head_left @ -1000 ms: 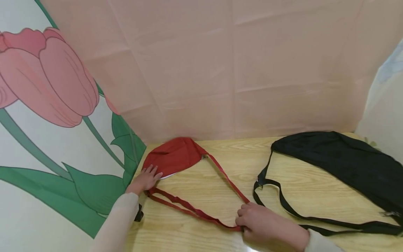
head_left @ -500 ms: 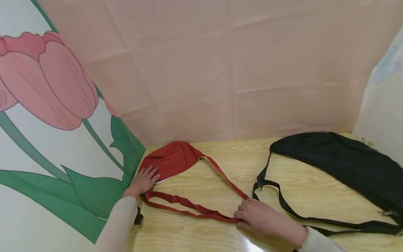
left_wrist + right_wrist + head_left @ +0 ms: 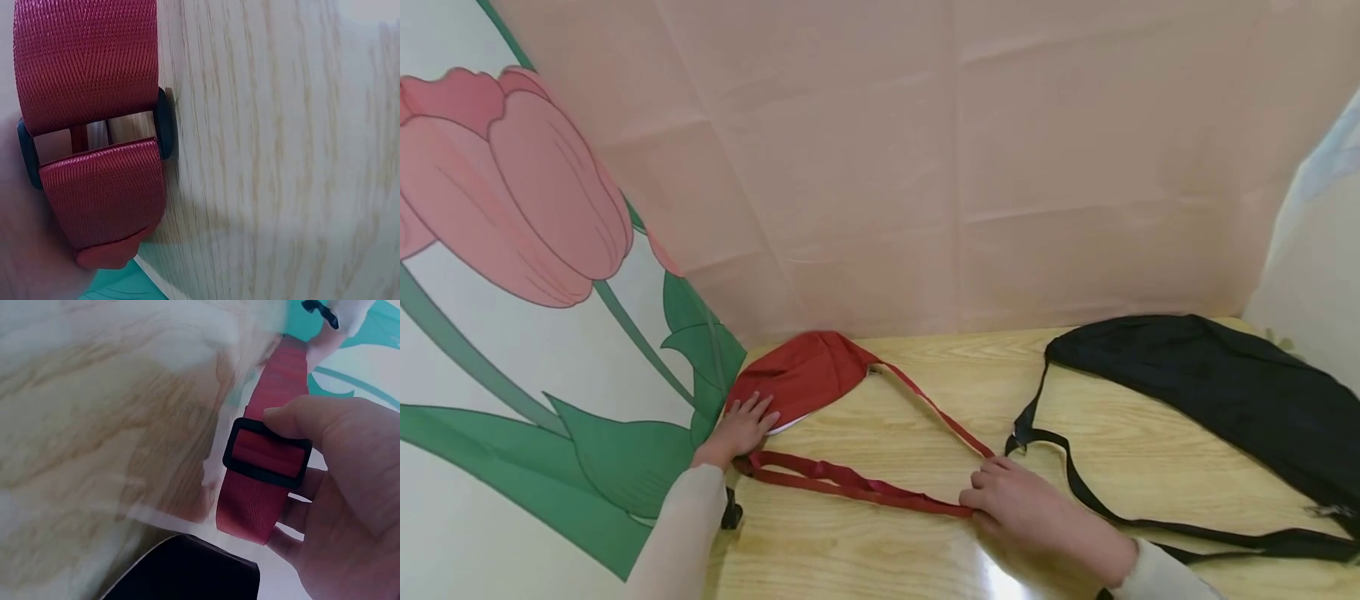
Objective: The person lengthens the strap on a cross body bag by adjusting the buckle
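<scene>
A red waist bag [image 3: 808,375] lies flat at the far left of the table. My left hand [image 3: 745,425] rests on its near left end with the fingers spread. My right hand [image 3: 1022,500], at the centre right, pinches the looped red strap [image 3: 936,506] and draws it out to the right. In the right wrist view, the thumb presses beside a black slider buckle [image 3: 232,450], the other fingers behind the webbing. The left wrist view shows red webbing [image 3: 87,56] threaded through another black buckle [image 3: 164,122] beside the left hand.
A black waist bag [image 3: 1210,392] spreads over the right side of the table [image 3: 850,558], its black strap [image 3: 1232,537] looping close to my right hand. A tulip-printed wall [image 3: 550,192] bounds the left, and a pink sheet [image 3: 865,167] hangs behind.
My right hand has moved slightly away from me, carrying the red strap with it; its near length looks straighter. The red bag and left hand have shifted slightly left. The black bag stays put.
</scene>
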`<state>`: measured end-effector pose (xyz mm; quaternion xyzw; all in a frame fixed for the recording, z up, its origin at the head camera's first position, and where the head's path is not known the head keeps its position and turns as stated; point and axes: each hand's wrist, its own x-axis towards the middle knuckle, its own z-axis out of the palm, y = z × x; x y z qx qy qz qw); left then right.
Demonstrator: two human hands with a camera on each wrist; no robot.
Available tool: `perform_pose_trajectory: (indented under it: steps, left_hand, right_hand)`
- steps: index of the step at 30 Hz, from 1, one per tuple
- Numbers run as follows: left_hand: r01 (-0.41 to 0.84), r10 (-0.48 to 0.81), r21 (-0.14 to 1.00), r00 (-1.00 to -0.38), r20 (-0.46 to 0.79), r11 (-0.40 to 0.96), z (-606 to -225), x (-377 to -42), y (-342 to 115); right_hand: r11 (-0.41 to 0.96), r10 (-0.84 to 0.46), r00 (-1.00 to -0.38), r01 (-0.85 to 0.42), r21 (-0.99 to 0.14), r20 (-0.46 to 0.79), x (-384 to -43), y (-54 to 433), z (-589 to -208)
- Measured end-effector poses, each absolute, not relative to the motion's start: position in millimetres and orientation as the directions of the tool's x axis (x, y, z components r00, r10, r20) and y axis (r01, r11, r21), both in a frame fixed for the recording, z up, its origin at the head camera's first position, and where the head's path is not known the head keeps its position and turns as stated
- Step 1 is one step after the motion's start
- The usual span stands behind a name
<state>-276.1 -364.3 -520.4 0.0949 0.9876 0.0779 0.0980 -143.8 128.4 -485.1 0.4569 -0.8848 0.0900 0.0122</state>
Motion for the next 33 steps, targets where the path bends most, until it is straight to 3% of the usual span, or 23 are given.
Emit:
perform_pose_trajectory:
  steps: [9,25,33]
  left_hand:
    - [0.125,0.157,0.162,-0.967,-0.202,0.979,-509.1,-269.3,-352.6]
    - [0.074,0.121,0.187,-0.959,-0.257,0.98,-487.6,-271.1,-320.7]
    - [0.204,0.243,0.217,-0.955,-0.172,0.955,-467.8,-271.9,-261.4]
  right_hand:
    - [0.541,-0.827,-0.538,-0.841,-0.032,0.166,-144.0,120.8,-488.8]
    - [0.635,-0.756,-0.64,-0.768,-0.085,0.141,-138.2,130.7,-475.0]
    - [0.683,-0.699,-0.687,-0.724,-0.101,0.198,-137.7,160.1,-460.7]
